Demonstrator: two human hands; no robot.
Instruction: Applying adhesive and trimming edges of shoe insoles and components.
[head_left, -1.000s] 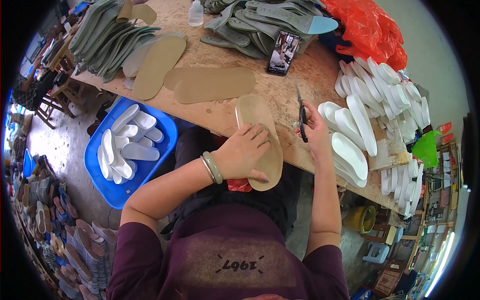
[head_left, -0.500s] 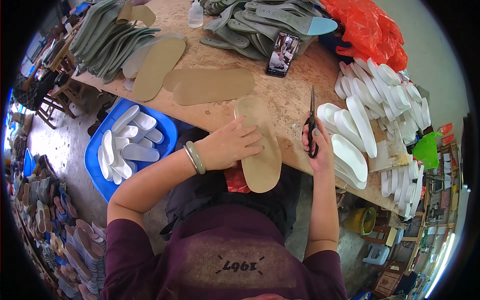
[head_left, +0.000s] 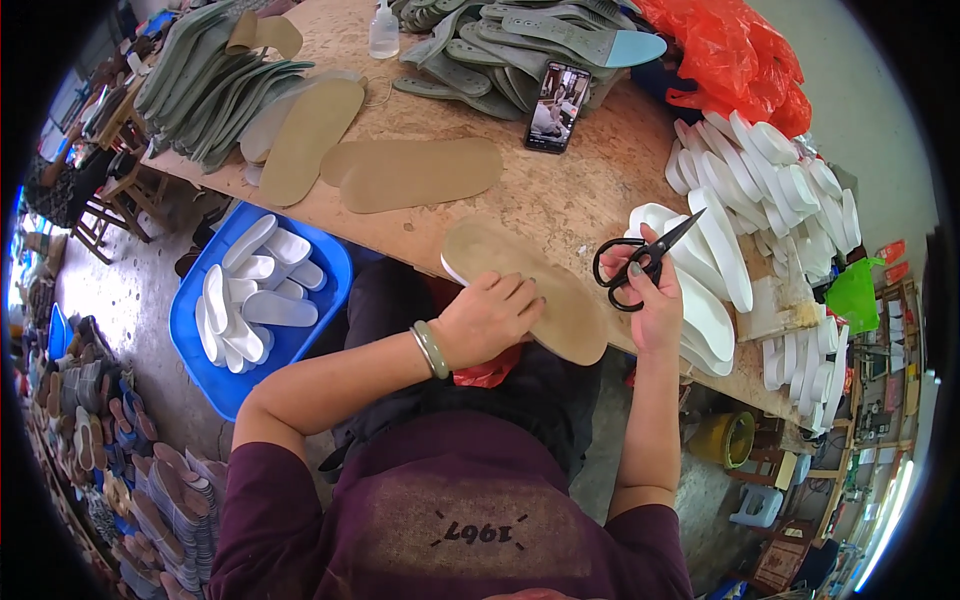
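A tan insole point(head_left: 570, 310) lies slantwise over the table's near edge, with a white rim showing beneath its left end. My left hand point(head_left: 488, 318) grips its near side, fingers curled over the top and the thumb hidden. To the right, my right hand point(head_left: 657, 312) holds black-handled scissors point(head_left: 683, 232) above the table, their blades together and pointing up and right. Farther back rest another tan insole point(head_left: 420, 174) lying crosswise and an upright one point(head_left: 312, 140) beside it.
White soles point(head_left: 722, 245) are heaped at the right, below a red plastic bag point(head_left: 740, 60). Stacks of grey-green insoles point(head_left: 190, 100) stand at the back. A phone point(head_left: 557, 105) leans there near a squeeze bottle point(head_left: 383, 32). A blue basin point(head_left: 190, 345) of white soles sits at the left.
The insole under my left hand has turned from nearly upright to slanting down to the right. My fingers have curled in on it. The scissors have swung from pointing away to pointing right.
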